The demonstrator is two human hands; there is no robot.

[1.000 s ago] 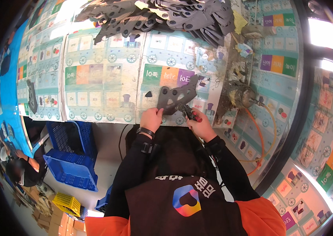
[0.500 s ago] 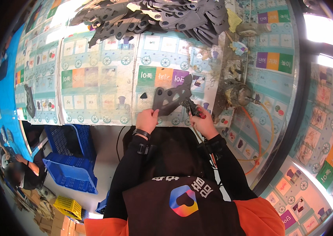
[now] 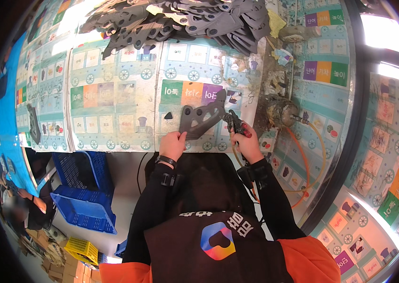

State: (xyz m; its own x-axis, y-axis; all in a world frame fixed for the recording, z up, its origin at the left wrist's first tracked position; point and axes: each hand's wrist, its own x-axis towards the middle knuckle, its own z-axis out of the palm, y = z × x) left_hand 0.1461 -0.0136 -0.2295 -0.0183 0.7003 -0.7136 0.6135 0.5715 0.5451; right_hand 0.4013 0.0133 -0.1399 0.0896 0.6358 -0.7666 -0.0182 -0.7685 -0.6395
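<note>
1. At far left I note a blue sheet, and near it a co-worker's forearm, its detail too small to assess.
2. A single dark grey part lies by itself on the left section of the table, whose covering is printed with wheels and coloured blocks.
3. Below the table edge stand blue crates, the nearer one tilted, with a yellow crate lower down.
4. A small black triangular piece lies on the table just above my left hand.
5. My left hand, banded in black at the wrist, pinches the lower left corner of a grey cut-out piece between thumb and fingers.
6. The grey piece lies at the table's near edge, between my hands; its narrow end points up and right. Well beyond it is a heap of similar grey parts.
7. My right hand, apart from the left, is closed around a dark and red hand tool. The tool's head is at the piece's right edge; contact cannot be determined.
8. At right I record a grimy metal cylinder, an orange hose and a yellow hose.
</note>
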